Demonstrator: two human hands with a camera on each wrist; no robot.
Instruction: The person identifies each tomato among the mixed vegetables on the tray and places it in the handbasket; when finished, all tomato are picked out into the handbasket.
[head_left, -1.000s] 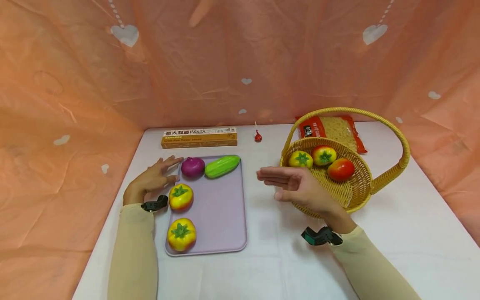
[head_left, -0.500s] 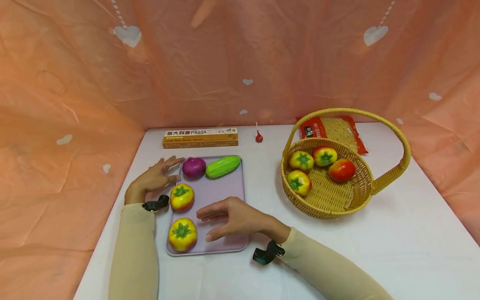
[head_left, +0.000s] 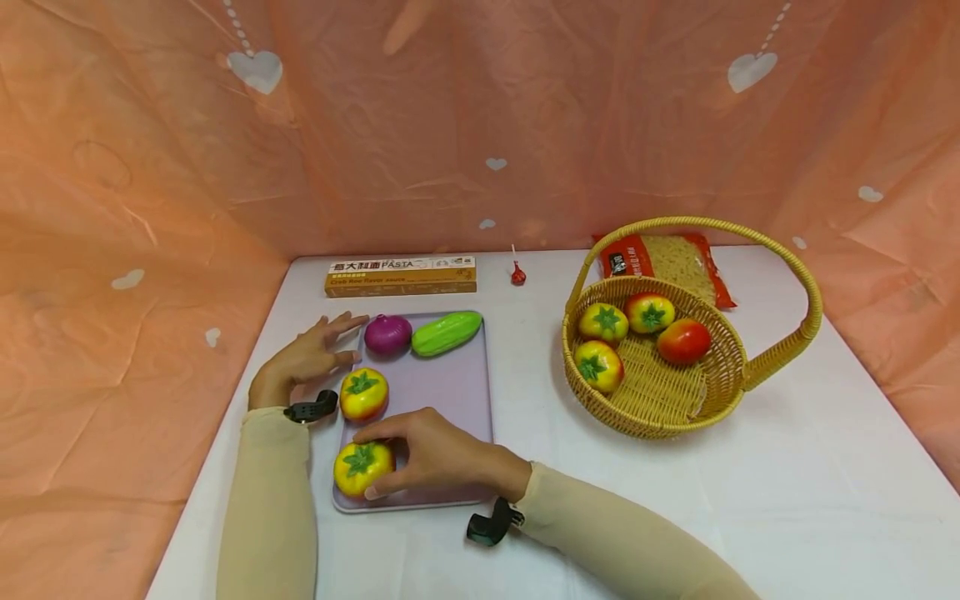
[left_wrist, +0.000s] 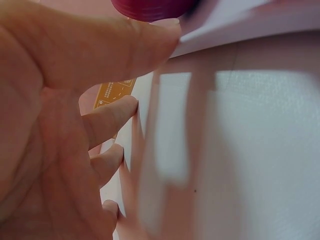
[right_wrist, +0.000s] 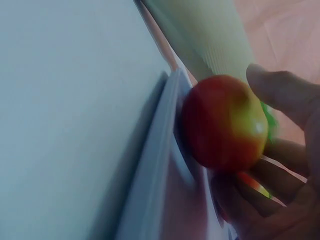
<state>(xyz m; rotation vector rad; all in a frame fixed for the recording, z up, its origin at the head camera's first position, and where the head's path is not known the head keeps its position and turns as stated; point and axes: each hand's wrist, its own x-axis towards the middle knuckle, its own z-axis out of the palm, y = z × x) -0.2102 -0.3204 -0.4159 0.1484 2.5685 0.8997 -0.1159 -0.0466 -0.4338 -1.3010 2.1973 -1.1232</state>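
On the lilac tray (head_left: 442, 400), my right hand (head_left: 442, 454) has its thumb and fingers round a yellow-and-red tomato (head_left: 352, 471) at the near left corner. The right wrist view shows this tomato (right_wrist: 220, 122) close up, against the tray's raised edge (right_wrist: 155, 165). My left hand (head_left: 303, 358) rests at the tray's left edge with its fingers spread and holds nothing. Beside its fingers lie a purple onion (head_left: 387, 334) and, farther right, a green cucumber (head_left: 447, 333). A second tomato (head_left: 364, 393) sits between the onion and my right hand.
A wicker basket (head_left: 660, 429) with a tall handle stands on the right, holding several tomatoes. Behind it lies a red bag of pasta (head_left: 675, 258). A pasta box (head_left: 401, 277) and a red lollipop (head_left: 518, 273) lie along the back of the white table (head_left: 675, 508).
My right hand has left a tomato in the basket and moved left over the tray, then closed round the near tomato, which has shifted slightly. My left hand has stayed put.
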